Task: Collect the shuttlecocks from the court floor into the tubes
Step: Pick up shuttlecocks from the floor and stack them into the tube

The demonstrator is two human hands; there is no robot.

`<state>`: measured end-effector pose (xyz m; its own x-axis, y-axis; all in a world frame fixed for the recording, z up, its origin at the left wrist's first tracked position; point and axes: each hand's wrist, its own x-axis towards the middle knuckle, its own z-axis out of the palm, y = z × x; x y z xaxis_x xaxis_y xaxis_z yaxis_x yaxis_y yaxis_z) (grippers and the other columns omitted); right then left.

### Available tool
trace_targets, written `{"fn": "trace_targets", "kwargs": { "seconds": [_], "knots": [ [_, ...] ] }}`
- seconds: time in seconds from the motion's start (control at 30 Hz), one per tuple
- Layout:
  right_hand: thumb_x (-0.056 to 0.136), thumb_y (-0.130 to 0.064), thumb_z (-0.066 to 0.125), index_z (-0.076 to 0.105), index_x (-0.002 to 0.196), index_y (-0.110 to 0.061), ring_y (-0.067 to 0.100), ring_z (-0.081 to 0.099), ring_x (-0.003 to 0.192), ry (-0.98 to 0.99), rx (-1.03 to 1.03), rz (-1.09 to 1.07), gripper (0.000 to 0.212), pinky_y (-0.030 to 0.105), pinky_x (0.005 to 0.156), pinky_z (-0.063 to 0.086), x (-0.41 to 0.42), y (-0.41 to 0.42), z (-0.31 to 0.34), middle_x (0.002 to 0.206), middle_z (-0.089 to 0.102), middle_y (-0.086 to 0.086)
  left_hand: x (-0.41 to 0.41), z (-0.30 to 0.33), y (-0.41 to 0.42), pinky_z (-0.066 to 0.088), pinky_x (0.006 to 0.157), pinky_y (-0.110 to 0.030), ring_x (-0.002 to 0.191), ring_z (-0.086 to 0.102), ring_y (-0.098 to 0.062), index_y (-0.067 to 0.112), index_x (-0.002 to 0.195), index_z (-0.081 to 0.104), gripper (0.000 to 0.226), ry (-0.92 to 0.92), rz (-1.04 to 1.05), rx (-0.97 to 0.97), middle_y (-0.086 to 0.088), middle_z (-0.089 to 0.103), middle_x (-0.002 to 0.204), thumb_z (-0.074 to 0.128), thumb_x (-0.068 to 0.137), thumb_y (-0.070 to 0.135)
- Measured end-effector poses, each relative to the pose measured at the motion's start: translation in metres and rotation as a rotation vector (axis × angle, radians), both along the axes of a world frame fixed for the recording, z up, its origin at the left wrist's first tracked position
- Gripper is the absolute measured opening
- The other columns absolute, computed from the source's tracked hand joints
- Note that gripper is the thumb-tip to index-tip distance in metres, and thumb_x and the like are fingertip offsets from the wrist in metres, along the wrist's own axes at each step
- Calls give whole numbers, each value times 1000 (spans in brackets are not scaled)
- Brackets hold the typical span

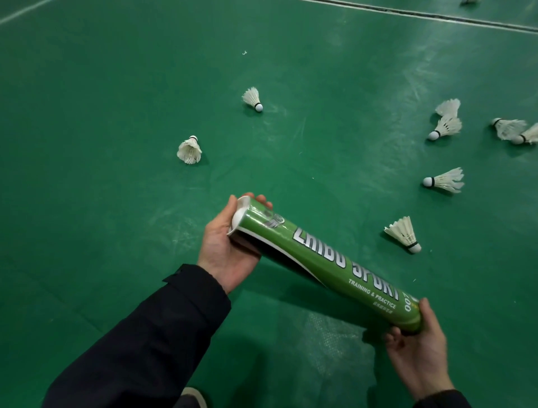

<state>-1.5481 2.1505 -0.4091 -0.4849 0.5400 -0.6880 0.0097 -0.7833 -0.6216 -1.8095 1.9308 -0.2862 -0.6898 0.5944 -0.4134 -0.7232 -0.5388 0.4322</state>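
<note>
**Q:** How are the hands posed?

**A:** Both hold one green tube (pixel 329 268) above the green court floor (pixel 116 87). The left hand (pixel 230 247), coming out of a dark sleeve (pixel 151 332), is palm up, with its fingers curled round the tube's far-left end, where a white cap (pixel 240 215) or liner shows. The right hand (pixel 419 352), at the near right, is cupped round the other end, with the thumb on top. The tube slants from far left to near right, off the floor.

**Q:** How many shuttlecocks are there?

**A:** Eight white ones lie whole on the floor. Two sit apart, far and left of centre: one (pixel 252 99) on its side and one (pixel 189 150) with its cork up. On the right, one (pixel 404 234) lies nearest the tube and one (pixel 444 180) just beyond it. Farther off is a touching pair (pixel 447 119), then another pair (pixel 513 131) at the right edge. A blurred white shape (pixel 468 1) at the top edge may be a ninth.

**Q:** Anything else?

**A:** A dark seam (pixel 407 13) crosses the far floor, and a shoe tip (pixel 192 397) shows at the bottom.
</note>
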Motion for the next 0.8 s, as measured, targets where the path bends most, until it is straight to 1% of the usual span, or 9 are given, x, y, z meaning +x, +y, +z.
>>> {"fn": "trace_targets", "kwargs": {
  "seconds": [0.2,0.27,0.4,0.47,0.53,0.6,0.7,0.73,0.8],
  "knots": [
    [92,-61,62,66,106,-17,7,50,48,19,-14,-22,46,18,38,47,6,2,-3,95,63,7,9,4,3,52,105,-43,92,72,-18,19,90,76,20,-6,-39,-31,0,75,97,61,101,26],
    [91,-61,62,67,106,-16,7,50,47,-1,-17,-19,48,18,38,47,8,0,-4,94,64,8,9,2,5,55,101,-44,92,72,-19,18,93,75,18,4,-22,-61,-2,75,97,61,103,24],
    [91,-61,63,68,104,-15,7,50,45,-22,-9,-27,48,18,38,47,10,-1,-4,89,64,8,1,-2,3,61,87,-43,91,70,-22,16,98,68,15,139,-28,-202,-7,73,99,57,105,21],
    [91,-60,62,67,103,-16,7,50,48,-15,4,-32,46,18,38,46,10,0,-2,89,63,8,0,-3,-1,61,86,-43,90,70,-21,16,95,70,14,127,-75,-199,-5,73,96,59,102,21],
    [92,-59,61,66,103,-17,8,49,51,-17,15,-33,43,19,37,46,11,1,-1,92,63,8,2,-5,-4,62,84,-42,90,72,-19,15,103,73,12,69,-75,-158,-4,74,94,64,96,19],
    [93,-60,61,64,105,-17,8,49,51,0,20,-30,44,19,38,46,12,0,-1,94,64,8,4,-8,-5,63,81,-40,89,73,-19,15,111,71,19,48,-47,-145,-3,75,94,65,93,16],
    [93,-64,58,65,107,-19,8,49,51,24,19,-35,47,19,41,47,13,1,3,94,63,7,2,-11,-5,63,85,-41,91,73,-21,15,107,69,15,69,-3,-160,-5,75,98,66,93,17],
    [94,-65,55,66,108,-20,8,49,53,31,31,-31,48,20,42,47,13,3,6,95,63,6,-1,-13,-7,62,86,-41,91,73,-21,14,105,68,12,108,12,-219,-8,75,101,65,94,18],
    [97,-64,50,67,108,-23,8,47,53,39,85,-28,45,19,44,46,9,7,16,94,62,4,-9,-21,-13,62,78,-37,88,73,-19,11,104,68,14,226,67,-470,-16,75,108,60,100,21]
  ]
}}
